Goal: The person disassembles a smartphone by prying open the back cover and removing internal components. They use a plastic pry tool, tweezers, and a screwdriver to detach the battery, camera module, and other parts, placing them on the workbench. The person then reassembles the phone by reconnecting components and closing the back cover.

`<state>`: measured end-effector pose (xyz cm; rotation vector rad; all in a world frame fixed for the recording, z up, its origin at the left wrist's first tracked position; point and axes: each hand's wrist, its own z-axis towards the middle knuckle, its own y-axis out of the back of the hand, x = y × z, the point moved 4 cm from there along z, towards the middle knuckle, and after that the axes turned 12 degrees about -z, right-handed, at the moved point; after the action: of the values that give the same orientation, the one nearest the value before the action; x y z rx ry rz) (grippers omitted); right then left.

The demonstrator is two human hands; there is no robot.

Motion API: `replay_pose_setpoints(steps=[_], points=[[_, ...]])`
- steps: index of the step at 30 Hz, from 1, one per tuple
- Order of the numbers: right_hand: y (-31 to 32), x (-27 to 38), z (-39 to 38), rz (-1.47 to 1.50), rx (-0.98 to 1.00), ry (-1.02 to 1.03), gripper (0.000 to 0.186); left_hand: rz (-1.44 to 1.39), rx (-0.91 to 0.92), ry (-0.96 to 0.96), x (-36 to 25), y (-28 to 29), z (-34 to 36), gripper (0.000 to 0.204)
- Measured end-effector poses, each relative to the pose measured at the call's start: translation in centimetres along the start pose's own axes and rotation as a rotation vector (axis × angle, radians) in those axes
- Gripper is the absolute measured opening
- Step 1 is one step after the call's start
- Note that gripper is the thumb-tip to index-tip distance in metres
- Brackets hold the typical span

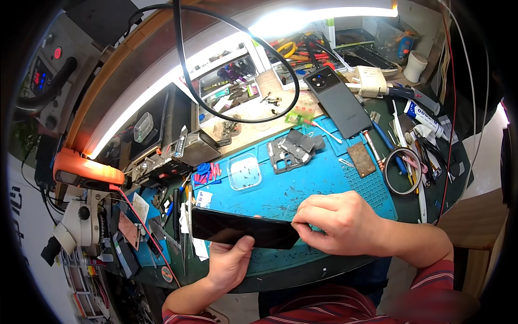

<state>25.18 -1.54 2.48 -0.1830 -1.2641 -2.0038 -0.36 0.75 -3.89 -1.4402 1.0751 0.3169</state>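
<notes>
You held the black phone (243, 229) just above the near edge of the blue mat (302, 189), its long axis running left to right and glass upward. Your left hand (229, 263) cradled it from below with fingers clasping its near edge, steadying it, while your right hand (337, 222) pinched its right end, apparently to work that edge.

A cluttered worktop (253, 116) carries a blue mat (302, 189). On the mat, beyond the fingers (305, 218), sit a clear dish of small parts (244, 171), grey frame pieces (294, 148) and a brown plate (361, 159). Farther off lies a grey phone back (338, 100); a tape ring (403, 170) lies to the fingers' right.
</notes>
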Motion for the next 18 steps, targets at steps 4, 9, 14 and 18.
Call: replay_pose_setpoints(steps=[4, 9, 14, 18], points=[[0.2, 0.2, 0.0, -0.004, 0.007, -0.004, 0.010, 0.030, 0.026, -0.031, -0.1, -0.4, -0.1, 0.045], [0.5, 0.3, -0.1, -0.030, 0.016, 0.002, 0.010, 0.027, 0.072, -0.109, -0.2, -1.4, -0.2, 0.042], [0.2, 0.5, -0.1, 0.003, -0.063, 0.031, 0.011, 0.118, 0.088, -0.174, -0.3, -1.7, -0.5, 0.043], [0.0, 0.6, -0.1, 0.006, -0.102, 0.029, 0.011, 0.125, 0.099, -0.182, -0.3, -1.9, -0.5, 0.042]])
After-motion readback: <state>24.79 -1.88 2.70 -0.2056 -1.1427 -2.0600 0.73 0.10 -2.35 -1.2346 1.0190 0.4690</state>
